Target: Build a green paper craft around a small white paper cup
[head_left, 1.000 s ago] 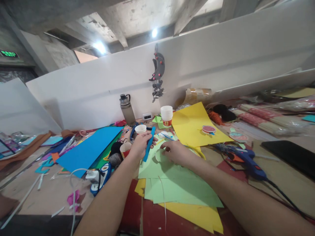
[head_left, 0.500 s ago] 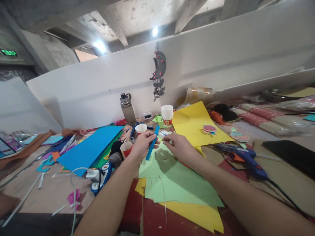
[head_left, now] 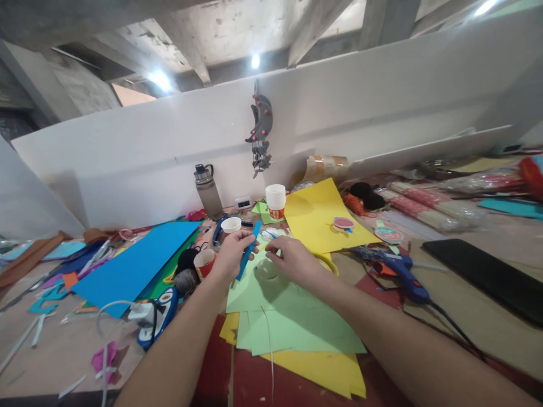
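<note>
My left hand [head_left: 236, 252] is closed on a narrow blue paper strip [head_left: 248, 252], which stands tilted between thumb and fingers. Just to its right, my right hand [head_left: 292, 259] has its fingers curled and thumb drawn in; a tiny item may sit at the fingertips, too small to make out. Both hands hover over light green paper sheets [head_left: 297, 328]. Below the right fingers lies a pale ring [head_left: 268, 269], partly shaded. Behind the hands is a small white round piece [head_left: 270, 233]. A yellow loop handle [head_left: 333, 264] shows beside the right wrist.
Paper cups [head_left: 205, 263] stand left of the hands, and a cup stack [head_left: 275, 199] behind. A glue gun [head_left: 405, 276] with its cord lies right, near a black slab [head_left: 479, 274]. Blue card [head_left: 139, 260], a power strip [head_left: 163, 316] and a bottle [head_left: 208, 195] are left.
The camera has turned a little right, so the scene sits further left. The yellow loop handle now shows by my right wrist. My left hand keeps the blue strip.
</note>
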### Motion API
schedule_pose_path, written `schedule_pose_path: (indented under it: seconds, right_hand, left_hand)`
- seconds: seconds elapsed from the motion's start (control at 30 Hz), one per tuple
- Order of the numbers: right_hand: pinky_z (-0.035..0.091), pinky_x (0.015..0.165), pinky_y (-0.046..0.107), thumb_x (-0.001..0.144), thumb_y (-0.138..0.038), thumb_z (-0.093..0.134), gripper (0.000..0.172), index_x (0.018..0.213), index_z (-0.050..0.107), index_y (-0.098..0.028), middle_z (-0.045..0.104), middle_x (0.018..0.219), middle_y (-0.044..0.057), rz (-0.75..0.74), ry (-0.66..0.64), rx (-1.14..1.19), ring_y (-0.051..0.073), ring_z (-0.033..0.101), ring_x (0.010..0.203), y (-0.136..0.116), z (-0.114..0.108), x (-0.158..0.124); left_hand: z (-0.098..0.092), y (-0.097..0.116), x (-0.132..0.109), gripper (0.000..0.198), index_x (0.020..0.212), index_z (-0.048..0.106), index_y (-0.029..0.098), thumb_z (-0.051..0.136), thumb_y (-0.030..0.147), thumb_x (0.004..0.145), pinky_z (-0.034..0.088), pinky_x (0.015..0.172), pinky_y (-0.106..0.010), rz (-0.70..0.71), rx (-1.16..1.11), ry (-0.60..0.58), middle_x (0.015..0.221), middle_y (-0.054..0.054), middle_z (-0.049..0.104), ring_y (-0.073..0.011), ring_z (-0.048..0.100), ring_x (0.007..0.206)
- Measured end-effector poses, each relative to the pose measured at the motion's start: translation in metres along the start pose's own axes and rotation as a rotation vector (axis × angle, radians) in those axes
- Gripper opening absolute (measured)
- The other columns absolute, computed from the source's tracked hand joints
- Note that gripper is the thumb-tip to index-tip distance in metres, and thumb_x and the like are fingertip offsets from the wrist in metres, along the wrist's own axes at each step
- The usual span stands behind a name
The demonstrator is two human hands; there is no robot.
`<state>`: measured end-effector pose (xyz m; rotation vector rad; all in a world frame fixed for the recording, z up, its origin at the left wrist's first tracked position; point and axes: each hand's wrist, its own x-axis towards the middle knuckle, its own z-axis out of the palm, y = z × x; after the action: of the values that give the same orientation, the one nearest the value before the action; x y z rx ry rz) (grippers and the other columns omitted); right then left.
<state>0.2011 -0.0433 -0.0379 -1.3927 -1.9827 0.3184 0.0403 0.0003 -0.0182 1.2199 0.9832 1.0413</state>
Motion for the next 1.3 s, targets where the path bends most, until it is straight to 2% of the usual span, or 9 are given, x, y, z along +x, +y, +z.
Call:
schedule_pose_path:
  seconds: [0.27,0.5,0.8,0.9,1.0,1.1,1.2,1.3]
  right_hand:
    - [0.042,0.078,0.027,0.085,-0.022,0.056,0.013,0.088,0.068,-0.018,0.066,0.089,0.006,-0.004,0.032,-0.014,0.016,0.060,0.085,0.002,-0.002,0.002]
    - [0.043,0.075,0.027,0.086,-0.023,0.055,0.022,0.106,0.062,-0.017,0.067,0.095,0.008,0.062,0.087,0.004,0.016,0.061,0.081,0.002,-0.002,0.002]
    - [0.042,0.070,0.025,0.086,-0.021,0.055,0.013,0.093,0.065,-0.018,0.066,0.089,0.006,0.067,0.101,0.015,0.015,0.058,0.079,-0.003,-0.011,0.003]
    - [0.041,0.068,0.025,0.087,-0.024,0.052,0.015,0.092,0.066,-0.017,0.066,0.086,0.006,0.082,0.072,-0.004,0.016,0.058,0.077,-0.003,-0.014,0.003]
    - [0.041,0.069,0.026,0.086,-0.024,0.053,0.016,0.090,0.067,-0.017,0.066,0.086,0.007,0.089,0.020,-0.022,0.017,0.059,0.078,0.001,-0.011,0.003]
    - [0.041,0.076,0.029,0.083,-0.028,0.058,0.020,0.095,0.068,-0.016,0.065,0.095,0.010,0.080,-0.047,-0.048,0.020,0.059,0.087,0.005,-0.004,0.001]
    - [0.040,0.080,0.030,0.083,-0.032,0.058,0.026,0.101,0.068,-0.016,0.064,0.101,0.012,0.035,-0.137,-0.106,0.022,0.059,0.092,0.006,0.002,-0.003]
    - [0.040,0.079,0.029,0.083,-0.032,0.057,0.026,0.098,0.069,-0.014,0.062,0.103,0.013,0.023,-0.228,-0.187,0.022,0.058,0.091,0.003,0.005,-0.006]
  left_hand:
    - [-0.001,-0.002,0.001,0.028,0.077,0.055,0.014,0.072,0.033,0.065,0.041,0.045,-0.019,-0.027,0.072,-0.001,0.066,-0.002,0.061,-0.0096,0.056,0.054]
    - [0.004,0.002,-0.004,0.032,0.080,0.058,0.013,0.073,0.038,0.066,0.048,0.050,-0.022,-0.025,0.127,-0.041,0.065,-0.003,0.063,-0.0120,0.060,0.057]
    - [0.007,0.001,-0.007,0.029,0.081,0.059,0.014,0.071,0.037,0.069,0.050,0.050,-0.023,-0.021,0.171,-0.112,0.067,-0.003,0.063,-0.0130,0.061,0.058]
    - [0.007,0.002,-0.007,0.026,0.081,0.057,0.014,0.070,0.035,0.070,0.050,0.051,-0.023,-0.060,0.142,-0.093,0.068,-0.003,0.063,-0.0119,0.060,0.057]
    - [0.004,-0.001,-0.005,0.020,0.077,0.055,0.015,0.066,0.031,0.072,0.041,0.043,-0.019,-0.056,0.171,-0.036,0.067,-0.003,0.062,-0.0104,0.057,0.054]
    - [-0.001,-0.006,-0.001,0.016,0.072,0.053,0.014,0.060,0.029,0.075,0.031,0.038,-0.017,-0.026,0.349,0.007,0.064,-0.002,0.061,-0.0067,0.048,0.045]
    - [-0.005,-0.010,0.001,0.017,0.073,0.055,0.015,0.056,0.032,0.077,0.032,0.040,-0.018,-0.022,0.548,-0.012,0.066,-0.003,0.062,-0.0065,0.047,0.044]
    - [-0.007,-0.010,0.000,0.021,0.076,0.058,0.015,0.054,0.036,0.079,0.033,0.045,-0.020,-0.039,0.781,-0.031,0.066,-0.003,0.062,-0.0085,0.049,0.048]
